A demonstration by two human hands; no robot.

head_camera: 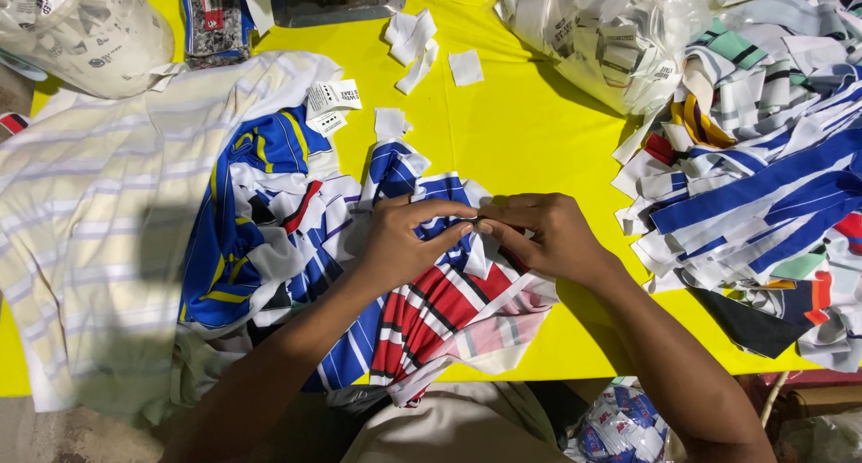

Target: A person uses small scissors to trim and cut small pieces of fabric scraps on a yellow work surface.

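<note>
head view showed a yellow table [521,131] with a cream striped garment [90,211] along its left edge and a heap of striped fabric strips [763,185] at its right edge. near the front edge lay a pile of blue, red and white striped pieces [305,247]. over it, the left hand [409,238] and right hand [539,234] met, fingertips pinching a small white piece [476,256].

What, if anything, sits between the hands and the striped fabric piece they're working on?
Nothing visible. The left hand and right hand both already rest on the striped fabric piece, fingers pinching together at its top edge. Whether a small white label is held there can't be told.
</note>
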